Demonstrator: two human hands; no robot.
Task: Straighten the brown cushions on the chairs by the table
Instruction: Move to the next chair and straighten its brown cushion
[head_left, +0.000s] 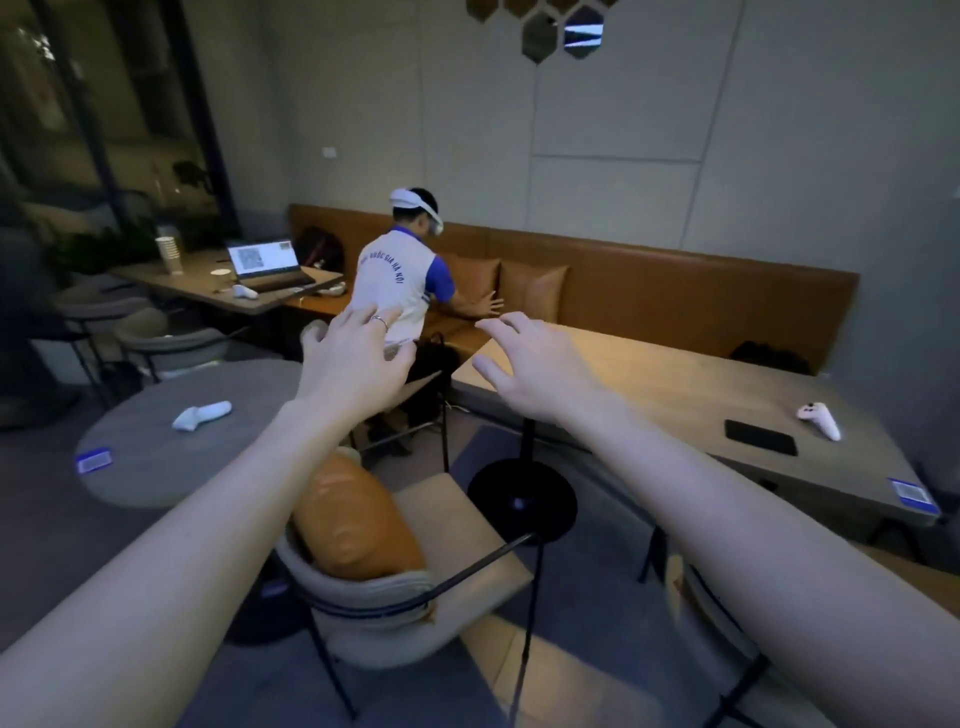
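Both hands are reaching forward with fingers spread wide, holding nothing: the left hand (358, 364) and the right hand (530, 371) are hovering above and beyond the near chair (415, 597); a brown cushion (353, 525) is leaning tilted against that chair's backrest, below the left forearm; 2 more cushions (511, 288), dim and perhaps upright, are sitting far behind the chair on the bench (701, 296); the long worktop (675, 384) is standing right of the chair.

Grey panelled wall (623, 130); brown bench (675, 291); dim light.
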